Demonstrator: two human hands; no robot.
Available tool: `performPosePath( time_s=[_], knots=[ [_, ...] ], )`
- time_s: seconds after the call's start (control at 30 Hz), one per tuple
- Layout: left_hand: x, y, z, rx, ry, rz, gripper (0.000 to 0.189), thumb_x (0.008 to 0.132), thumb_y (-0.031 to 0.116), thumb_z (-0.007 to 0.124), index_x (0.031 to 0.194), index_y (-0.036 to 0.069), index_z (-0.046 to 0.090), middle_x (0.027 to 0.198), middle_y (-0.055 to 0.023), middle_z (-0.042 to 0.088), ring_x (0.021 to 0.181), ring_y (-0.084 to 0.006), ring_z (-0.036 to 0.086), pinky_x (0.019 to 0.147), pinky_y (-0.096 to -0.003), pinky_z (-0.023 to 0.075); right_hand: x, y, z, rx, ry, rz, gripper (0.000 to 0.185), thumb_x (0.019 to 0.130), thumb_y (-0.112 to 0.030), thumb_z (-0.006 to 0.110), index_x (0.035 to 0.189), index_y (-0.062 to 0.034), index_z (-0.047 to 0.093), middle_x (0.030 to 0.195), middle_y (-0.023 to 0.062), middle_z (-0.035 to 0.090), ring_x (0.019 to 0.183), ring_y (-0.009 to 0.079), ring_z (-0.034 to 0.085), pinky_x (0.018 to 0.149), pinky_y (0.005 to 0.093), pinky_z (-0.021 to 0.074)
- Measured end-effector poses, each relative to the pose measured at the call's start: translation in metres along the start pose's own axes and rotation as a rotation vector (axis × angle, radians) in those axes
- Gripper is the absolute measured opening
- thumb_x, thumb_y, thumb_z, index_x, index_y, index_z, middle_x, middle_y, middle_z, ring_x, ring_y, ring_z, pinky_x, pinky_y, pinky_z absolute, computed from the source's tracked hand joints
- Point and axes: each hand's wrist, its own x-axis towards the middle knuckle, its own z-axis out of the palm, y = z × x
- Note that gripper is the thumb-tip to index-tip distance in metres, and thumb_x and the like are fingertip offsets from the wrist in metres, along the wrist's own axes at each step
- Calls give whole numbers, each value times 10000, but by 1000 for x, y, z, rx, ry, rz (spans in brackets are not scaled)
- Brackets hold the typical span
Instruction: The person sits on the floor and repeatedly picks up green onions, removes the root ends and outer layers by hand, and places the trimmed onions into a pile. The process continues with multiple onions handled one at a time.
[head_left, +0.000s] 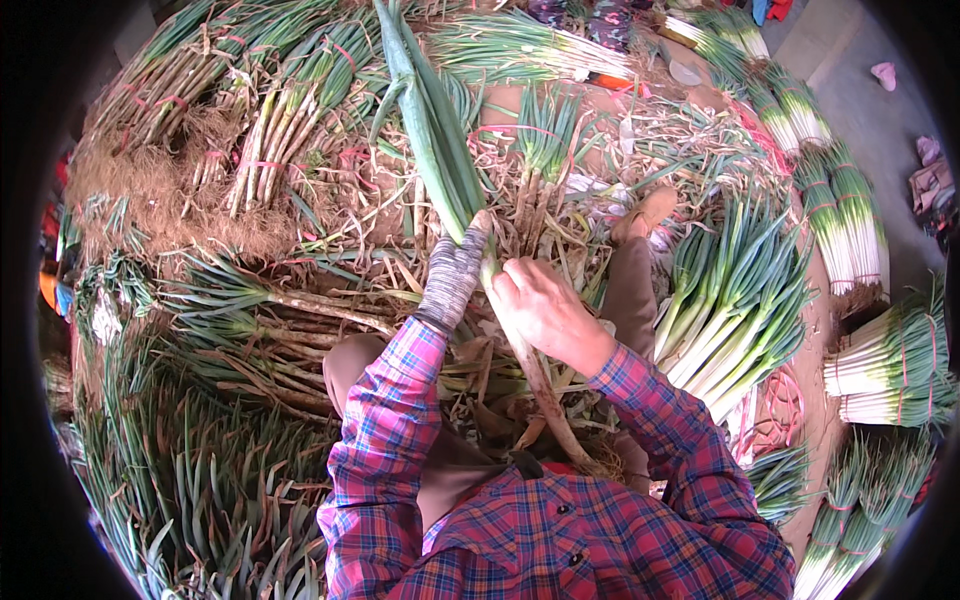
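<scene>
A long green onion stalk (541, 390) with broad green leaves lies diagonally in front of me, its roots near my lap. My left hand (459, 262), in a grey knitted glove, is closed around it where the leaves begin. Just below, my bare right hand (541, 304) has its fingers bent against the pale upper stem; the fingertips are partly hidden. To the right rests a pile of peeled green onions (720, 322) with white stems. Unpeeled green onions (322, 300) with brown, soiled stems lie on the left.
Bundles with shaggy roots (262, 150) lie at the upper left. Dry peelings (375, 217) litter the ground between my legs and beyond. Tied clean bundles (847, 210) line the right side, near pink twine (784, 405). Another person's patterned clothing (611, 26) shows at the top.
</scene>
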Motion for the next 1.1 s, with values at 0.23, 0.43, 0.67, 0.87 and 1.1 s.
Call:
performPosePath(
  time_s=[0.23, 0.43, 0.67, 0.87, 1.1],
  knots=[
    [5, -9, 6, -77, 29, 19, 386, 871, 356, 595, 1007, -5, 588, 748, -43, 578, 660, -115, 521, 604, -271, 444, 3, -3, 0, -71, -118, -63, 72, 744, 1, 516, 759, 66, 491, 752, 141, 500, 700, 232, 556, 621, 338, 504],
    [15, -10, -10, -106, 21, -52, 589, 810, 498, 615, 1052, -36, 557, 784, -93, 597, 644, -153, 546, 624, -280, 470, -39, -3, -41, 592, -466, 108, 98, 755, -48, 559, 749, 18, 486, 699, 92, 495, 592, 167, 519, 508, 314, 466],
    [23, -12, -11, -752, -190, -145, 451, 807, 392, 647, 1062, 35, 542, 874, -118, 621, 755, -265, 630, 699, -407, 549, -80, 42, -52, -190, -629, 253, 142, 707, -106, 584, 766, 23, 569, 753, 147, 577, 680, 259, 596, 613, 372, 470],
    [22, -15, -10, -725, -114, -133, 434, 776, 341, 705, 1062, 56, 546, 892, -62, 600, 803, -207, 588, 746, -362, 513, -39, 31, -23, 465, -194, 408, 535, 762, -422, 683, 963, 62, 575, 790, 137, 605, 587, 186, 567, 538, 307, 483],
    [13, -13, -14, -472, -82, -11, 445, 778, 435, 680, 951, 31, 611, 732, -10, 587, 554, -101, 522, 488, -218, 412, -13, -1, 29, 1148, 5, 687, 336, 894, -305, 558, 924, 30, 557, 719, 79, 612, 562, 137, 600, 493, 252, 473]
  ],
)
